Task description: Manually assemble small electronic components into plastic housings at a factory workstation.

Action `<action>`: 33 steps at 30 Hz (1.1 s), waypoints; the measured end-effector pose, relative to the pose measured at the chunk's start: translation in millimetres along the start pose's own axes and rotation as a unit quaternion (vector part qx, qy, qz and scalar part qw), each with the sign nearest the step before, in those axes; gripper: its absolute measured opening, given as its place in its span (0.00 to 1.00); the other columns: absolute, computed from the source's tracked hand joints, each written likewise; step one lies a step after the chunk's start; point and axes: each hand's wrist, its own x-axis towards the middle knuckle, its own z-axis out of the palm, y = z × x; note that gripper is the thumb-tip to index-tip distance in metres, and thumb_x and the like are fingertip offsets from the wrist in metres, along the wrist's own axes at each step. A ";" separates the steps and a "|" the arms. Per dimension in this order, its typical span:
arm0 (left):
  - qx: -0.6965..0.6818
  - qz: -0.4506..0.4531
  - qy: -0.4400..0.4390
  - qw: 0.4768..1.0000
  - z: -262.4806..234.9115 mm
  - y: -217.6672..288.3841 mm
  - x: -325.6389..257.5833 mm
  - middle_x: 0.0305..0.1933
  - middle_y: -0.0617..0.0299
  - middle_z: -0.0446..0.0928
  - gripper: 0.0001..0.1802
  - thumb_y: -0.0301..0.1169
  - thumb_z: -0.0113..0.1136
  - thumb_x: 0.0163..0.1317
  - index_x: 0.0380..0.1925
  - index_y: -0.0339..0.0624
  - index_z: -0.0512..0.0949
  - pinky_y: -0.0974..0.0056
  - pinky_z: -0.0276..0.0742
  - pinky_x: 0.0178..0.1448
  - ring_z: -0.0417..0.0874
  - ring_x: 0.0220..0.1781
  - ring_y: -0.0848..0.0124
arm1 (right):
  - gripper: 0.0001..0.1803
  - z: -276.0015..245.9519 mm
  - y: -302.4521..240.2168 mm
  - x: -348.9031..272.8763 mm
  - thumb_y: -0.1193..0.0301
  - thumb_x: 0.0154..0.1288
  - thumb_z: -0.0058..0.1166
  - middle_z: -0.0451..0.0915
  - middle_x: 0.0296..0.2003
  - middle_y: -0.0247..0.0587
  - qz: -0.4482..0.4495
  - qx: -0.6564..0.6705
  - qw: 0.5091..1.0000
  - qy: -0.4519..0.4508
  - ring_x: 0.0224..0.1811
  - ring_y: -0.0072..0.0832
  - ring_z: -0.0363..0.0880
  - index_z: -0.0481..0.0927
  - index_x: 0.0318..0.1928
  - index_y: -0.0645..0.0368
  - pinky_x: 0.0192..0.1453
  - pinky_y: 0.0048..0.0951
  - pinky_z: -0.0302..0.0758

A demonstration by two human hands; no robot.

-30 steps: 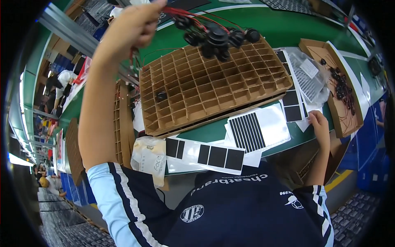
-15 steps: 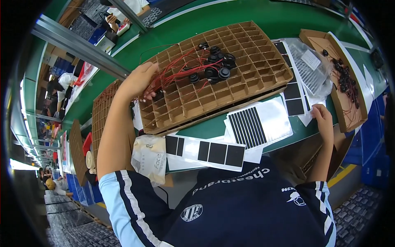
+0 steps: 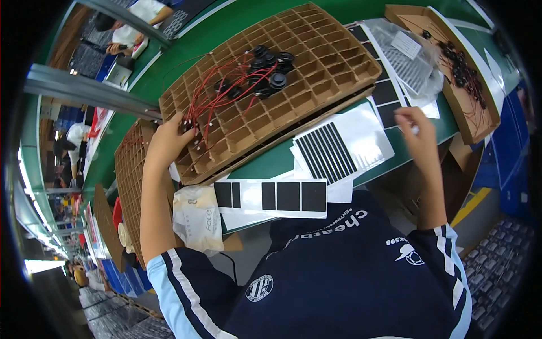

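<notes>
Left hand (image 3: pixel 169 141) lowered, pinching red wires (image 3: pixel 212 104).

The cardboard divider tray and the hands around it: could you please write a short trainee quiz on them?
1. True or false: the left hand rests on the cardboard divider tray.
2. What colour are the wires on the tray? A blue, B red, C yellow.
3. The right hand is over the white ____ with black strips.
Key: 1 true; 2 B; 3 sheets.
</notes>
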 end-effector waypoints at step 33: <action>-0.529 -0.063 0.196 0.823 -27.6 -29.0 -4.5 0.28 0.68 0.73 0.10 0.32 0.51 0.58 0.38 0.42 0.72 0.77 0.66 0.31 0.72 0.28 0.81 | 0.07 106.9 -18.5 0.7 0.75 0.45 0.52 0.65 0.29 0.41 -0.136 -0.067 0.988 -0.040 0.36 0.37 0.65 0.68 0.27 0.59 0.40 0.34 0.61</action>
